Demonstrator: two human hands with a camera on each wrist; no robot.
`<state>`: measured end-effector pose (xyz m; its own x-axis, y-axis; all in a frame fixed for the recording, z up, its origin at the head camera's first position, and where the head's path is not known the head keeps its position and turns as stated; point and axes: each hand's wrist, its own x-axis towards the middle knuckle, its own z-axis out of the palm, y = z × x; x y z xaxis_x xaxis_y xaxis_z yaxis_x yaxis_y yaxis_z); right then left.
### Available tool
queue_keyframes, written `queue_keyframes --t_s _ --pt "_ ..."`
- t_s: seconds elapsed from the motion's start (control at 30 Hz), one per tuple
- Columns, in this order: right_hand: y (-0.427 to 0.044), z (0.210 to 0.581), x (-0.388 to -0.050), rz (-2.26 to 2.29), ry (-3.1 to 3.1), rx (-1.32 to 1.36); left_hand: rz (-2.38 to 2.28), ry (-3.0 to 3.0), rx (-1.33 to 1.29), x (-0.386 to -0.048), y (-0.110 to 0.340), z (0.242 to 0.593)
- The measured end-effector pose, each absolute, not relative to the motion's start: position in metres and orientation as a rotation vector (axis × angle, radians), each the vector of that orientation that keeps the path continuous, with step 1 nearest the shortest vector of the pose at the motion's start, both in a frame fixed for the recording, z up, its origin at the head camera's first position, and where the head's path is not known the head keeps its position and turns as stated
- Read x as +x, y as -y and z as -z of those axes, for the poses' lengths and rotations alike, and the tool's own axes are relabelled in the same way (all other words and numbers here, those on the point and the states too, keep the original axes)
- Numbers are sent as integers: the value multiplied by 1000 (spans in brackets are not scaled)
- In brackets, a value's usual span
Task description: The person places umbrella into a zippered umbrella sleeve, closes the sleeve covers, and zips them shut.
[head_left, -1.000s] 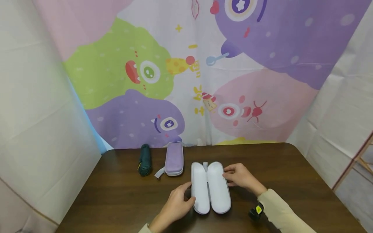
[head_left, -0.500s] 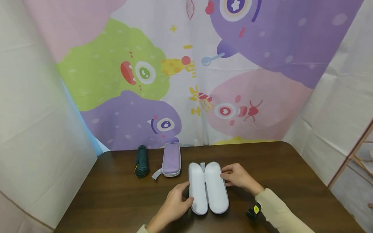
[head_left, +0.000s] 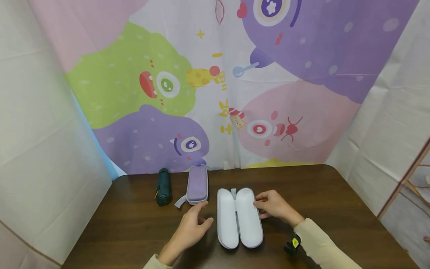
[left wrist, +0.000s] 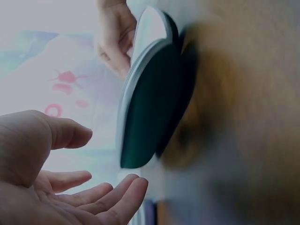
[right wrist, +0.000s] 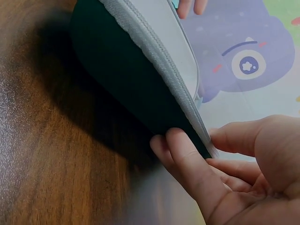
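A zip case [head_left: 228, 224] lies spread open on the table, its two long rounded halves lined in white. The wrist views show its dark green outer shell [left wrist: 150, 108] and a pale zipper edge [right wrist: 164, 65]. My right hand [head_left: 275, 204] pinches the case's right rim near the far end, thumb on the zipper edge and fingertips against the shell [right wrist: 117, 70]. To the left of the case my left hand [head_left: 189, 228] hovers apart from it, fingers extended and holding nothing. Its fingertips are near the lower end of a purple zip case [head_left: 197, 184] in the head view.
A rolled dark green bundle [head_left: 163, 186], like a folded umbrella, lies at the back left beside the purple case. A grey strap [head_left: 180, 201] sticks out from that case. Behind the brown table [head_left: 302, 179] hangs a cartoon-print cloth [head_left: 221, 89].
My left hand has let go of the open case's left edge and moved left, toward the purple case. My right hand keeps its hold on the right rim.
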<state>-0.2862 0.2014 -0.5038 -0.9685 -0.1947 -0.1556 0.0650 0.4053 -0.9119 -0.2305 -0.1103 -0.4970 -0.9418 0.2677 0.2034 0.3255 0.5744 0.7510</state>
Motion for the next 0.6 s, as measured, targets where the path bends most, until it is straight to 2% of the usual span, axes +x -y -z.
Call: queue_keyframes --t_s 0.6 --pt "-205 506 -287 1581 -2400 -181 1176 2719 -419 -276 156 456"
